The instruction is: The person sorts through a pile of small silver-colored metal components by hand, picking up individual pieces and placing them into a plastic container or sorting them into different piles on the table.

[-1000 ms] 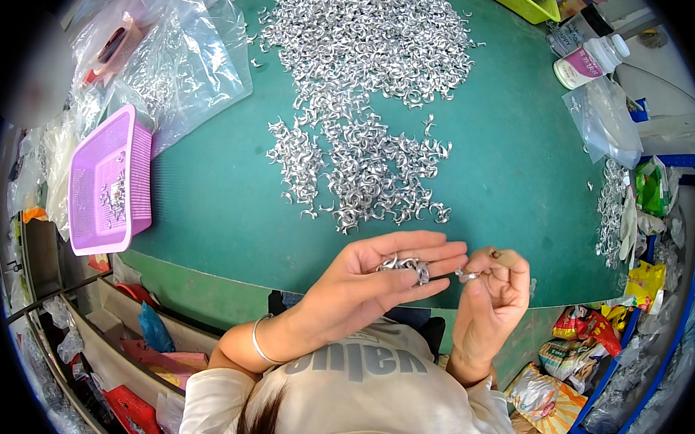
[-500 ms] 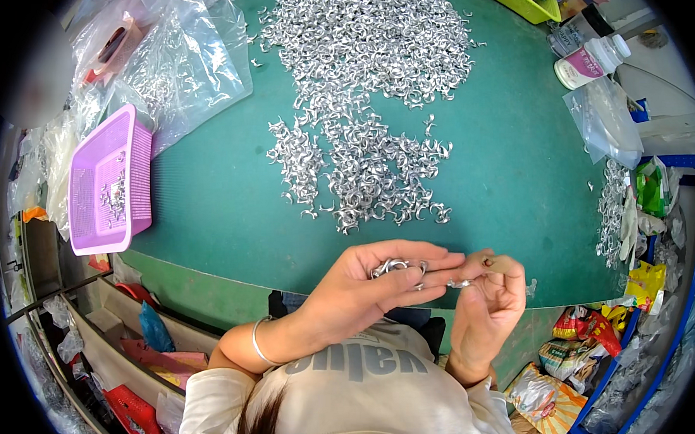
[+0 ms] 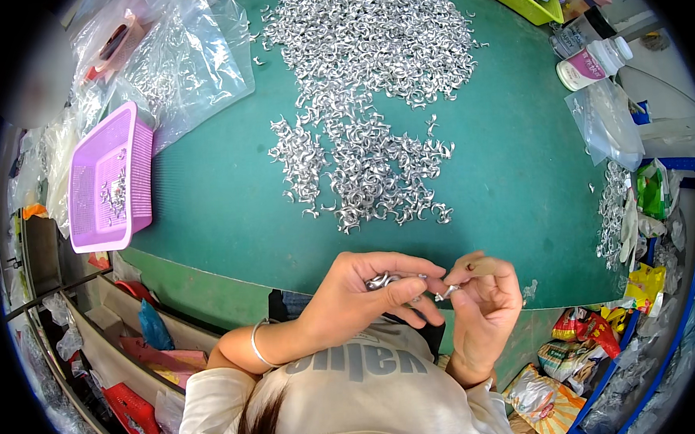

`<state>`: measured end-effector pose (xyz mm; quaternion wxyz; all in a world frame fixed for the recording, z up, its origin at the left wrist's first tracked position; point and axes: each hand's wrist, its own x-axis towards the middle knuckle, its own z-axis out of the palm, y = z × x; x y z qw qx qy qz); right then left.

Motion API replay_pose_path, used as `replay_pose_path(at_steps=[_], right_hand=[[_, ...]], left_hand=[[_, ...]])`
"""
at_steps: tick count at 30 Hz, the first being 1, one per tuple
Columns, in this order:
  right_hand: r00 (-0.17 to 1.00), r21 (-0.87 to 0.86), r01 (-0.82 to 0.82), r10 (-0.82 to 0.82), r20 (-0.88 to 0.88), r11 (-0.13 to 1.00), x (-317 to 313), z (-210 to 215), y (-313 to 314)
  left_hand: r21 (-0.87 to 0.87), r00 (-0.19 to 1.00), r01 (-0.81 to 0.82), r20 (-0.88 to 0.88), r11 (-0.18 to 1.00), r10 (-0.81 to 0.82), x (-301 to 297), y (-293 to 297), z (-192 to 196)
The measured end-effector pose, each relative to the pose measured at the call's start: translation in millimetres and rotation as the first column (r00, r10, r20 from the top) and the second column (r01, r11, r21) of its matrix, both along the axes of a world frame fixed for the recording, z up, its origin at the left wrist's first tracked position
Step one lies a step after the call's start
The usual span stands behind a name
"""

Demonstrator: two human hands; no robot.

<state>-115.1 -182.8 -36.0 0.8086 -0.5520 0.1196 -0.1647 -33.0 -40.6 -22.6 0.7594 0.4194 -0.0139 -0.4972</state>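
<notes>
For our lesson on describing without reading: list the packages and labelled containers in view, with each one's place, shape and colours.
White bottle: far right on the table, lying down, pink label.
Clear plastic bags: far left, crumpled, see-through.
Snack packets: lower right, below the table edge, red and yellow.
Green packet: right edge, small.

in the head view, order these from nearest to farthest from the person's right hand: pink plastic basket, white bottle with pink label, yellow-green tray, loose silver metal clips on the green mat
From the right hand:
1. Loose silver metal clips on the green mat, just ahead of the hands.
2. White bottle with pink label, far right edge of the table.
3. Yellow-green tray, far right corner; the pink plastic basket, far left, is too close to call against it.
</notes>
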Motion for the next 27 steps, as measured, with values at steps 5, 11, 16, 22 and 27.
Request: replay_pose_path(at_steps=[5,11,16,22,27], right_hand=[[0.998,-0.029,-0.051,0.050,-0.033,0.998,-1.7,-0.5,-1.9],[0.998,-0.037,-0.009,0.006,-0.069,0.999,-1.3,1.0,0.3],[0.999,-0.048,-0.013,0.011,-0.037,0.999,-0.1,3.9,1.0],[0.998,-0.173,0.056,-0.058,-0.006,0.983,0.1,3.9,2.9],[1.000,-0.224,0.030,-0.031,-0.001,0.974,0.7,7.1,0.2]], left_hand=[[-0.012,0.999,-0.042,-0.009,0.999,0.041,-3.2,0.6,-1.9],[0.001,0.995,-0.094,-0.015,0.996,0.094,-4.5,-1.1,0.6],[0.012,0.993,-0.114,0.025,0.993,0.113,-4.2,0.4,-2.3],[-0.001,0.985,-0.141,0.099,0.990,0.141,-6.9,-2.2,-3.2],[0.007,0.994,-0.069,-0.080,0.998,0.069,-1.7,2.8,0.1]])
